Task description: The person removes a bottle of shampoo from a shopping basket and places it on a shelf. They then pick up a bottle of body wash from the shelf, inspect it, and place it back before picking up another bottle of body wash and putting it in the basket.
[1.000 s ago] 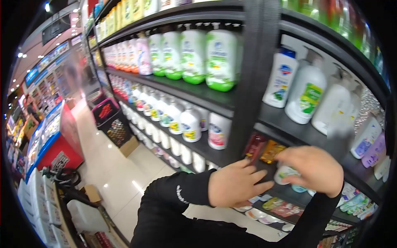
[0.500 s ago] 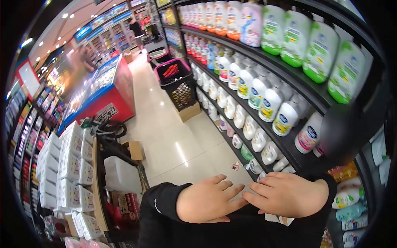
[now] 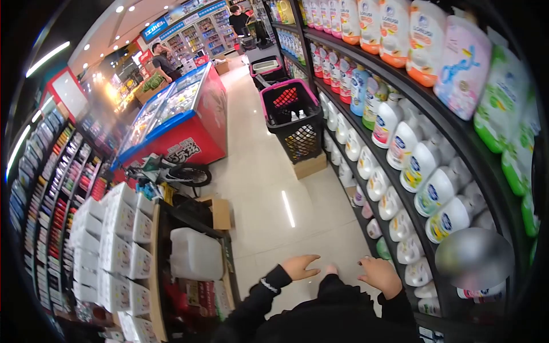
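Observation:
My left hand [image 3: 300,267] is held out over the tiled floor, fingers apart and nothing in it. A short gap separates it from my right hand [image 3: 382,276], also empty, with its fingers loosely spread. The shelf rack [image 3: 366,127] on the right stands nearest to that hand. White detergent bottles [image 3: 409,250] line its lower levels, and red-and-white bottles [image 3: 334,72] stand higher up. Farther down the aisle is a black shopping basket [image 3: 291,128] with a pink rim; small white bottles [image 3: 298,115] show inside it.
On the left are stacked white packages [image 3: 117,251], a translucent plastic jug [image 3: 196,253], a cardboard box [image 3: 219,214] and a bicycle [image 3: 171,171]. A red chest freezer [image 3: 189,123] flanks the aisle. Two people are at the back, one [image 3: 163,63] behind the freezer and another [image 3: 238,24] farther right.
My hands were close together with their fingers touching or overlapping; now they are apart and lower in view. The scene has shifted rightward as my head turned left.

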A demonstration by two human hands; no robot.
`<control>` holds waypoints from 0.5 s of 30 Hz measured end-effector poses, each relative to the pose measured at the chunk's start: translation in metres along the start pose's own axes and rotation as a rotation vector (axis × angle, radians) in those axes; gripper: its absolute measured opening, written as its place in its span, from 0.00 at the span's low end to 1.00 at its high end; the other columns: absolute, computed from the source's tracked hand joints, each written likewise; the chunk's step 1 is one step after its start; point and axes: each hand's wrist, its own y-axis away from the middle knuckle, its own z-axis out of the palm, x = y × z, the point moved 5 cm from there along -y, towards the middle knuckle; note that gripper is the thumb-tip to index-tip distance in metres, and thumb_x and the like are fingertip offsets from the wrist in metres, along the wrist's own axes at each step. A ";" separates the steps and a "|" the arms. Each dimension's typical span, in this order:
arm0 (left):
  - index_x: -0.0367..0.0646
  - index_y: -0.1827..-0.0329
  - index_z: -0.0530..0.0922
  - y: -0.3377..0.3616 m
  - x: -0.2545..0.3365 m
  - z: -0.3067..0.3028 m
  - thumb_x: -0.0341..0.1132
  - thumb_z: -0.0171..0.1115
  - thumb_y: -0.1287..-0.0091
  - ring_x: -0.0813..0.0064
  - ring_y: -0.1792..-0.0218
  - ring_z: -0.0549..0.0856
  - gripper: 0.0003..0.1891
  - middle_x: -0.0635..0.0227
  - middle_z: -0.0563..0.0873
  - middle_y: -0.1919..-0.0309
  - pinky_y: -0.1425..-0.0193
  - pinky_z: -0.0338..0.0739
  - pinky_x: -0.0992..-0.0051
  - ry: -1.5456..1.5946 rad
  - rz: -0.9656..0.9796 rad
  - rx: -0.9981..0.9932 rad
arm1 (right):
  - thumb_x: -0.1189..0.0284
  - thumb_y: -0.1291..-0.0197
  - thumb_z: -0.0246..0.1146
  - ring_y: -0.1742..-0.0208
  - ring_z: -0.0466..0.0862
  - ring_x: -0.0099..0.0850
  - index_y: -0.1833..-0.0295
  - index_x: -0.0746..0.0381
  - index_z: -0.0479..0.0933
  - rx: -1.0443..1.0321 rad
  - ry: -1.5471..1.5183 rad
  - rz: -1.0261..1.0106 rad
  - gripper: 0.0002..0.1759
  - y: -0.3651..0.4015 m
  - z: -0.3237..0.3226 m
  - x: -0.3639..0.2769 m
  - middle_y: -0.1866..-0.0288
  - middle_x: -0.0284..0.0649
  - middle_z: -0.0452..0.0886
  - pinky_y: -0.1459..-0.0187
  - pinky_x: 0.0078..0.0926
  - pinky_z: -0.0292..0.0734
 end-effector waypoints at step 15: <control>0.38 0.48 0.73 -0.018 -0.236 -0.027 0.44 0.58 0.41 0.65 0.56 0.80 0.23 0.55 0.81 0.57 0.51 0.74 0.71 0.535 -0.578 0.180 | 0.59 0.51 0.62 0.60 0.78 0.45 0.63 0.64 0.72 -0.539 0.090 -0.241 0.19 -0.224 0.028 -0.044 0.66 0.46 0.78 0.61 0.38 0.73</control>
